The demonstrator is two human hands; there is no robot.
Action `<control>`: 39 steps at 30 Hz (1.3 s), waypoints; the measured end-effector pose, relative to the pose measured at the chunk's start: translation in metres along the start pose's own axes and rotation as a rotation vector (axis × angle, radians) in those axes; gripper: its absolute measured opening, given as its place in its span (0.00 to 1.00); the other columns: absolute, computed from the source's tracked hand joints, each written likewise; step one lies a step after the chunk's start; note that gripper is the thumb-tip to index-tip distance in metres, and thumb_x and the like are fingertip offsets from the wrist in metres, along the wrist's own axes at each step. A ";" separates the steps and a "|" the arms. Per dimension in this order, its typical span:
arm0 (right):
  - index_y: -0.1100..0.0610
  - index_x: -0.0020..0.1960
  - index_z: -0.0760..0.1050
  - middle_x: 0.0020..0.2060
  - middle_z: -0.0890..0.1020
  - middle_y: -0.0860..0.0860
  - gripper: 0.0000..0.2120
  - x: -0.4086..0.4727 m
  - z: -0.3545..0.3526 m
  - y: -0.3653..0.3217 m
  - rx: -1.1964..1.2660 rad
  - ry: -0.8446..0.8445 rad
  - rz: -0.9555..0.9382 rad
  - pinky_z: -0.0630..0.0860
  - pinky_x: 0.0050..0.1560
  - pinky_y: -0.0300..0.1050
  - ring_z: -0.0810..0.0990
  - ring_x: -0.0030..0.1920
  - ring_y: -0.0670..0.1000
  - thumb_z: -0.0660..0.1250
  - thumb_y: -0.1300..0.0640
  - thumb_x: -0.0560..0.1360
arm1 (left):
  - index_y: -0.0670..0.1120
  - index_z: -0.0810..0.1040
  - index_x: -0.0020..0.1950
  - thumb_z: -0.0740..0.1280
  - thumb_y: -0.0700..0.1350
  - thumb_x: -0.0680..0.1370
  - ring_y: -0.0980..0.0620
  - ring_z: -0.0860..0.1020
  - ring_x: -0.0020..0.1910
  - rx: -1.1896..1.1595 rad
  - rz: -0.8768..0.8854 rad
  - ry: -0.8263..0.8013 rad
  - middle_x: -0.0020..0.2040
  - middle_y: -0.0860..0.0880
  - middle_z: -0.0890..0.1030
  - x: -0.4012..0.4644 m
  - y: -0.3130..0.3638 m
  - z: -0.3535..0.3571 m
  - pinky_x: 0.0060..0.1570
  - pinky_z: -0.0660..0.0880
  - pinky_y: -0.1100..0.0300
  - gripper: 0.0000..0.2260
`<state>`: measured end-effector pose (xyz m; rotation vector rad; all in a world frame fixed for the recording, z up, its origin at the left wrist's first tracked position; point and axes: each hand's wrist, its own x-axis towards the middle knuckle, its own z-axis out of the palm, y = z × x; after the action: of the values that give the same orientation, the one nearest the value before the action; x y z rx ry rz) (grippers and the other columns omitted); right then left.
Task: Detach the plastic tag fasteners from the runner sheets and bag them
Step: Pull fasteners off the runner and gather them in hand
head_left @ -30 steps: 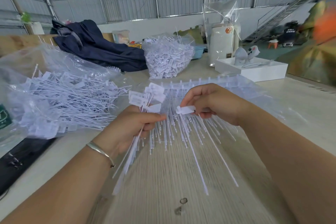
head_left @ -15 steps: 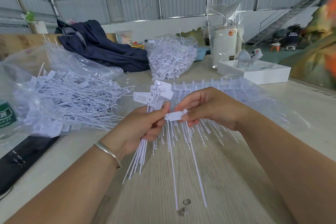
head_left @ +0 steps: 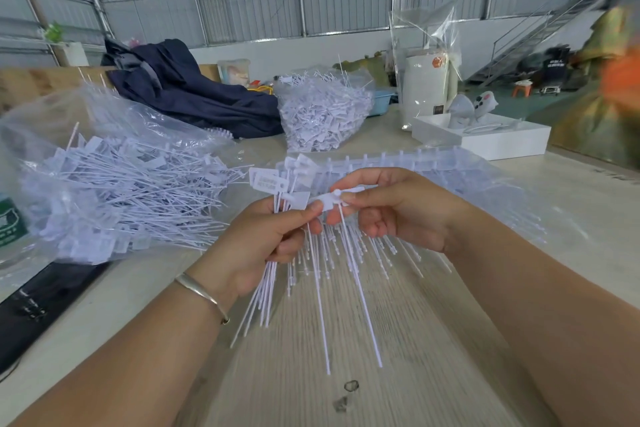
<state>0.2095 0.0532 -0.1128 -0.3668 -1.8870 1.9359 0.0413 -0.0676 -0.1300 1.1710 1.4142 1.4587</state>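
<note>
left hand [head_left: 258, 239] grips fasteners [head_left: 273, 274]; right hand [head_left: 391, 208] pinches one fastener [head_left: 332, 199].

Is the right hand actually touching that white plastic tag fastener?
Touching. In the head view, the right hand pinches the white plastic tag fastener by its flat head.

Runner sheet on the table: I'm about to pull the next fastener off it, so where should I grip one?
Judging by its shape, pinch a fastener's flat tag head near the runner sheet spine, from above, as the right hand does now; the thin tails would likely flex and slip.
</note>
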 end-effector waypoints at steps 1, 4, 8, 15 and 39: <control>0.58 0.52 0.79 0.42 0.85 0.60 0.13 0.000 0.001 0.001 0.047 -0.011 0.016 0.73 0.28 0.37 0.74 0.25 0.47 0.71 0.57 0.69 | 0.43 0.77 0.38 0.69 0.45 0.75 0.59 0.60 0.19 -0.001 0.005 0.011 0.28 0.52 0.77 0.000 0.000 0.000 0.19 0.55 0.68 0.08; 0.62 0.54 0.77 0.40 0.84 0.61 0.10 0.002 0.002 0.004 0.101 0.006 0.022 0.70 0.25 0.37 0.73 0.23 0.47 0.67 0.59 0.74 | 0.43 0.76 0.37 0.69 0.44 0.76 0.58 0.60 0.19 0.010 -0.003 0.043 0.27 0.51 0.76 0.000 0.000 0.002 0.19 0.55 0.68 0.09; 0.60 0.45 0.77 0.35 0.83 0.61 0.04 0.005 0.005 0.006 0.044 0.038 0.044 0.66 0.24 0.37 0.68 0.21 0.48 0.65 0.60 0.77 | 0.44 0.75 0.36 0.70 0.44 0.76 0.57 0.61 0.19 0.005 -0.011 0.074 0.30 0.49 0.76 0.000 0.000 0.004 0.20 0.56 0.68 0.10; 0.61 0.44 0.76 0.33 0.82 0.60 0.06 0.005 0.008 0.006 -0.008 0.010 0.085 0.64 0.23 0.36 0.66 0.21 0.48 0.65 0.59 0.77 | 0.44 0.74 0.40 0.71 0.46 0.75 0.57 0.61 0.20 0.051 -0.020 0.078 0.27 0.51 0.74 0.001 -0.002 0.005 0.19 0.57 0.67 0.09; 0.61 0.44 0.77 0.31 0.73 0.55 0.15 0.004 0.013 0.002 -0.120 0.090 0.106 0.58 0.24 0.35 0.62 0.24 0.46 0.64 0.50 0.79 | 0.44 0.71 0.29 0.71 0.49 0.75 0.55 0.60 0.20 0.103 0.018 0.142 0.24 0.50 0.70 0.000 0.000 0.009 0.20 0.58 0.67 0.18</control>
<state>0.1994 0.0435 -0.1141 -0.5916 -1.9662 1.8436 0.0499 -0.0648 -0.1300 1.1647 1.5958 1.5217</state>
